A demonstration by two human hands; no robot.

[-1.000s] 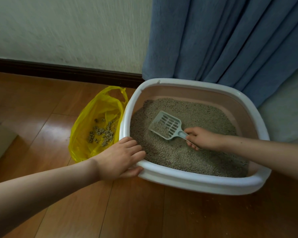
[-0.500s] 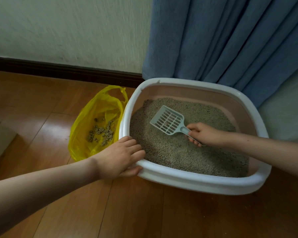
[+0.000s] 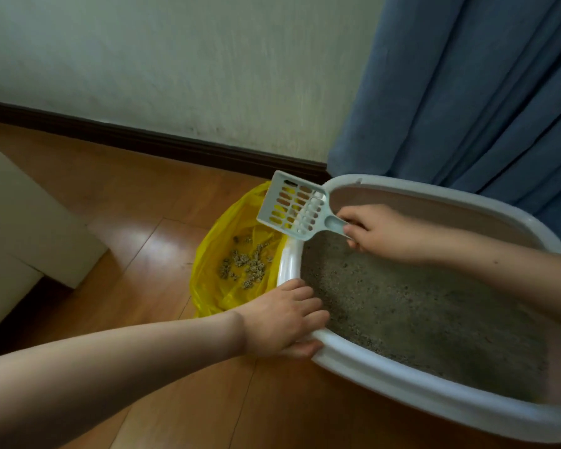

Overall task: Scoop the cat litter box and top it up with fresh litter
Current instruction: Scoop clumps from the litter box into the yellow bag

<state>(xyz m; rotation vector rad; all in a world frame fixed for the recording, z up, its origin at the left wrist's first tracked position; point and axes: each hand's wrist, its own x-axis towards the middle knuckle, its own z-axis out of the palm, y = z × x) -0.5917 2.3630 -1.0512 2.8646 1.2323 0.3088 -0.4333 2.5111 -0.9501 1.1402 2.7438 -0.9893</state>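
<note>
— So, where is the scoop now?

— Lifted over the left rim of the litter box, above the open yellow bag holding clumps. Its long axis runs from the handle at right to the slotted head at upper left, tilted upward.

— And the hands?

— Her right hand curls around the handle. Her left hand grips the box's near-left rim, fingers draped inside, thumb beneath. Grey litter fills the box on the wooden floor.
</note>
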